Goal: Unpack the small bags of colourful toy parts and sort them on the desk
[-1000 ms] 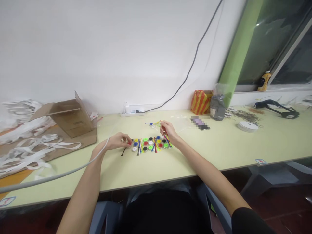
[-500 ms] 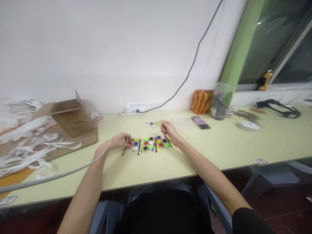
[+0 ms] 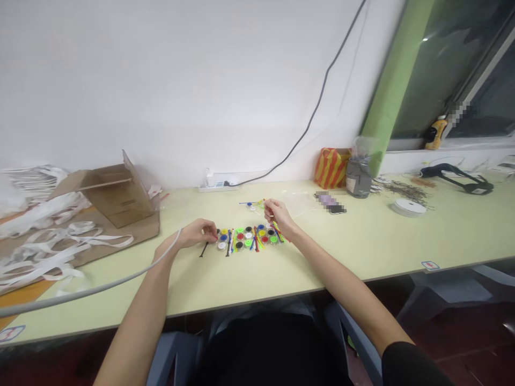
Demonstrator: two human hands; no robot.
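Observation:
My left hand (image 3: 201,233) is at the left end of rows of small coloured round pieces (image 3: 248,236), its fingers pinched on a small red piece (image 3: 216,238) that they partly cover. Just below that hand lies a thin black strip (image 3: 204,250) with a wider end. More thin strips (image 3: 256,239) in blue, red, yellow, white and green lie between groups of the round pieces. My right hand (image 3: 277,214) is raised over the right end, fingers curled together; what they hold, if anything, is hidden. Beyond its fingertips is a small loose cluster of pieces (image 3: 250,206).
A pale cable (image 3: 132,276) crosses in front of my left forearm. To the left are an open cardboard box (image 3: 120,198) and white straps (image 3: 96,238). A power strip (image 3: 219,185) sits by the wall. Rightward are a phone (image 3: 330,202), a striped bag (image 3: 330,167) and a white roll (image 3: 408,207).
Both hands keep nearly the same place and the same closed shape. The whole view has shifted very slightly; the pieces on the table look unchanged.

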